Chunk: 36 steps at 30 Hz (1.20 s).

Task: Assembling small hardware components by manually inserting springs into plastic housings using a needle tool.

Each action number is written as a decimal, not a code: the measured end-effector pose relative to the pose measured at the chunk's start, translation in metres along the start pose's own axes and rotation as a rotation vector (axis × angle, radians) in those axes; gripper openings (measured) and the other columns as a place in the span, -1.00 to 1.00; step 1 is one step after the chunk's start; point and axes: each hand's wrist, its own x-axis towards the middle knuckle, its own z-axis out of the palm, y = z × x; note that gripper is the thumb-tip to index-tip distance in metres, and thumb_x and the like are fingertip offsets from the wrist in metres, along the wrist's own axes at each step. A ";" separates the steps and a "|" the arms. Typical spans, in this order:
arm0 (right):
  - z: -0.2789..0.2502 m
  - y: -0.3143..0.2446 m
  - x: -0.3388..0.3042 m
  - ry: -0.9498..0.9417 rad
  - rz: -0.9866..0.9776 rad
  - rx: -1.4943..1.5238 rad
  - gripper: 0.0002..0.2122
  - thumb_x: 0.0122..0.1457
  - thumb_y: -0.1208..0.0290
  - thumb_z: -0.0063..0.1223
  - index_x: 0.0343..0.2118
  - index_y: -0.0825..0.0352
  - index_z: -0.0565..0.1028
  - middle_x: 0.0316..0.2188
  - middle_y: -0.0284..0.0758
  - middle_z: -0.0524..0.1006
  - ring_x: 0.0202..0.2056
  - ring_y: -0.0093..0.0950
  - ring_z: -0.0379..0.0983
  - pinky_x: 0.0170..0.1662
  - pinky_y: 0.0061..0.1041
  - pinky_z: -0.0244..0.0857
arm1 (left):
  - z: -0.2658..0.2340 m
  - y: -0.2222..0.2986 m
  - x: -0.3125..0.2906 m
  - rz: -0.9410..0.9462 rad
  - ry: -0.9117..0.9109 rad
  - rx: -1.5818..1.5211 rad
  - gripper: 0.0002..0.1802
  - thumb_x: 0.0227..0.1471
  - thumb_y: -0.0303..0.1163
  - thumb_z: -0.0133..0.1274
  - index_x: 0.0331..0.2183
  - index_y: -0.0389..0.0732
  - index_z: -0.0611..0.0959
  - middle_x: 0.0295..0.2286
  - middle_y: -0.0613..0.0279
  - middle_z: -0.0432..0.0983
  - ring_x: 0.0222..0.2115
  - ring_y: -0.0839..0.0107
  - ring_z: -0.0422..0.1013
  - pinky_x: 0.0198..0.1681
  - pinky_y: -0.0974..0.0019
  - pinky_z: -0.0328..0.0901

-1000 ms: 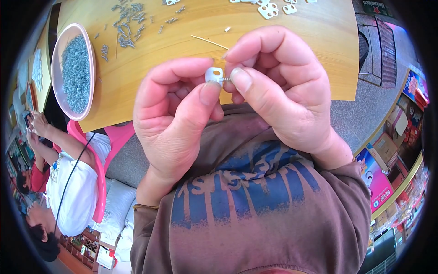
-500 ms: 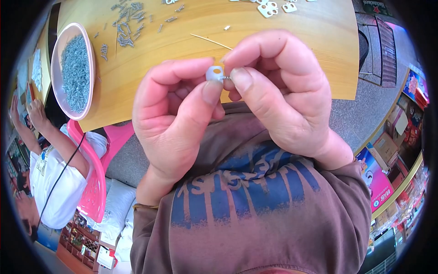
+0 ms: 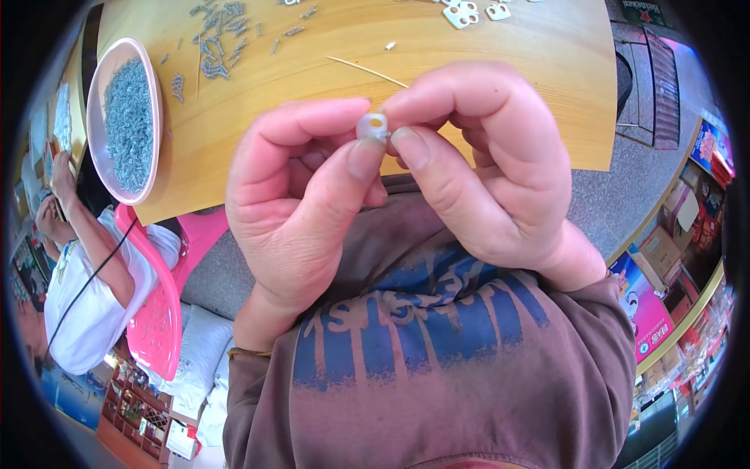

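My left hand (image 3: 293,207) pinches a small white plastic piece (image 3: 366,127) with an oval hole, held between thumb and forefinger. My right hand (image 3: 488,176) is closed at the piece's right side, thumb and forefinger together. Between the two thumbs shows the short end of a thin metal spring (image 3: 388,135); the rest of it is hidden by the right fingers. Both hands are raised in front of my chest, over the near edge of the wooden table (image 3: 305,74).
At the left stands a pink oval basin (image 3: 158,117) full of small metal springs. Loose springs (image 3: 212,66) lie at the far left, white plastic pieces (image 3: 461,14) at the far side. A thin wooden stick (image 3: 363,69) lies beyond my hands. Another person (image 3: 101,273) sits left by a pink chair (image 3: 160,313).
My right thumb and fingers have come closer to the white piece, so less of the spring shows. The person at the left has moved their arms.
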 end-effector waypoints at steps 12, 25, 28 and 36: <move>-0.005 -0.006 0.002 -0.032 0.335 0.361 -0.82 0.06 0.66 -0.12 -0.24 0.46 0.29 -0.36 -0.31 0.38 -0.30 -0.61 0.34 -0.21 -0.66 0.24 | 0.002 0.001 0.004 0.109 -0.037 0.301 -0.80 -0.08 -0.63 -0.05 -0.30 -0.34 0.45 -0.39 0.16 0.39 -0.59 0.57 0.29 -0.54 0.60 0.21; -0.005 -0.010 0.002 0.007 0.302 0.214 -0.80 0.04 0.58 -0.04 -0.25 0.47 0.32 -0.36 -0.35 0.38 -0.33 -0.64 0.30 -0.23 -0.69 0.19 | 0.001 0.002 0.009 -0.051 0.020 -0.127 -0.75 -0.09 -0.60 0.02 -0.27 -0.37 0.44 -0.46 0.18 0.45 -0.60 0.61 0.32 -0.53 0.62 0.25; -0.002 -0.009 0.005 0.008 0.268 0.203 -0.86 0.05 0.55 -0.03 -0.32 0.45 0.36 -0.40 -0.36 0.39 -0.35 -0.65 0.30 -0.25 -0.70 0.18 | -0.002 0.001 0.010 -0.039 0.014 -0.116 -0.75 -0.09 -0.60 0.02 -0.27 -0.37 0.45 -0.45 0.18 0.45 -0.60 0.61 0.32 -0.54 0.63 0.25; 0.000 -0.011 0.010 -0.036 0.178 -0.074 -0.90 0.08 0.48 -0.03 -0.39 0.40 0.39 -0.56 -0.46 0.38 -0.52 -0.71 0.26 -0.46 -0.74 0.16 | -0.003 -0.003 0.007 0.144 -0.027 0.112 -0.76 -0.09 -0.65 -0.05 -0.27 -0.34 0.44 -0.41 0.16 0.37 -0.59 0.57 0.27 -0.55 0.57 0.19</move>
